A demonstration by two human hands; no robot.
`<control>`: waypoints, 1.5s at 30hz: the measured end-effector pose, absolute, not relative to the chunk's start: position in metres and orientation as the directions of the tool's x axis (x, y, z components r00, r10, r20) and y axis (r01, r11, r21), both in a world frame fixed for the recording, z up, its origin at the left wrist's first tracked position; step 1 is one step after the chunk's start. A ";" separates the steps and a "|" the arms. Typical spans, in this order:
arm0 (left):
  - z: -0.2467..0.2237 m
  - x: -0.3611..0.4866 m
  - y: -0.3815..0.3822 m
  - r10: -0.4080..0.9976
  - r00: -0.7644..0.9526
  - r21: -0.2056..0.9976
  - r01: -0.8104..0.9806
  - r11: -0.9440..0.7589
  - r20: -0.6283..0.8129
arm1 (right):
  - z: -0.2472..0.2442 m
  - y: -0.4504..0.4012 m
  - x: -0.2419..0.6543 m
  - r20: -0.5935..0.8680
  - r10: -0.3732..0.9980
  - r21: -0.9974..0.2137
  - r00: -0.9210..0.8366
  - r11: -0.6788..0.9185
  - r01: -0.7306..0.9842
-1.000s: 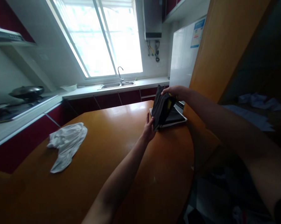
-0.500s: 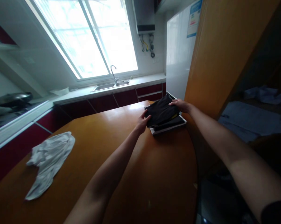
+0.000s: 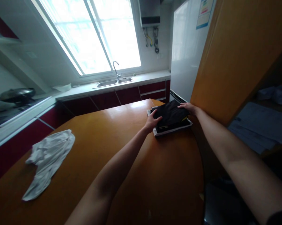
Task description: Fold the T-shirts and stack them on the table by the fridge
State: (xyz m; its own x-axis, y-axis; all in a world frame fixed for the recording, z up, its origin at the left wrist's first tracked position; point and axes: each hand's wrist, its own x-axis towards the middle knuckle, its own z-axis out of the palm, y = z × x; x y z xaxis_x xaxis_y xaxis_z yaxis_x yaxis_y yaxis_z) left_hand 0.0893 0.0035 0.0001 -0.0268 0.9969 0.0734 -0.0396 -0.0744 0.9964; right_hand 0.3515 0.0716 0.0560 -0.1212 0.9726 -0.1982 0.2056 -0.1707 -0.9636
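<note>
A folded black cloth [image 3: 171,113] lies on top of a stack of folded clothes with a white layer [image 3: 172,130] beneath, at the far right of the wooden table. My left hand [image 3: 152,121] grips the left edge of the black cloth, thumb on top. At its right edge, my right hand [image 3: 189,108] holds the cloth with fingers on top. A crumpled white garment [image 3: 49,156] is spread on the left part of the table.
The brown table [image 3: 103,140] has a curved right edge. Beyond it are a counter with a sink [image 3: 113,82] and a pan [image 3: 15,94] on the stove. A white fridge [image 3: 185,47] and a wooden panel [image 3: 237,47] stand at the right.
Both hands have lowered the black cloth, which now sits flatter on the stack. The view has shifted slightly, so the stack appears further right.
</note>
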 end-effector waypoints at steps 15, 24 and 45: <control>0.013 0.085 -0.002 0.956 -0.132 0.768 0.628 -0.124 0.263 | 0.044 0.080 0.342 -0.150 0.987 -0.694 -0.056 -0.065 0.717; 0.019 0.115 0.043 0.945 0.178 0.385 0.880 -0.277 0.274 | 0.028 0.099 0.290 0.124 0.977 -0.415 -0.173 0.210 0.885; 0.008 0.125 0.014 0.975 0.168 0.331 0.920 -0.208 0.147 | 0.003 0.054 0.306 0.106 0.976 -0.325 -0.192 0.217 0.921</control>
State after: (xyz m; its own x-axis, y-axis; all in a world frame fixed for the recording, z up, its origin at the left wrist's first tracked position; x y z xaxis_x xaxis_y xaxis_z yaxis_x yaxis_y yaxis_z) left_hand 0.1253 0.0135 0.0084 0.1677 0.9748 0.1473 0.9202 -0.2084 0.3313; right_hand 0.3056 0.0538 0.0028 -0.1922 0.9756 0.1063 0.9206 0.2168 -0.3249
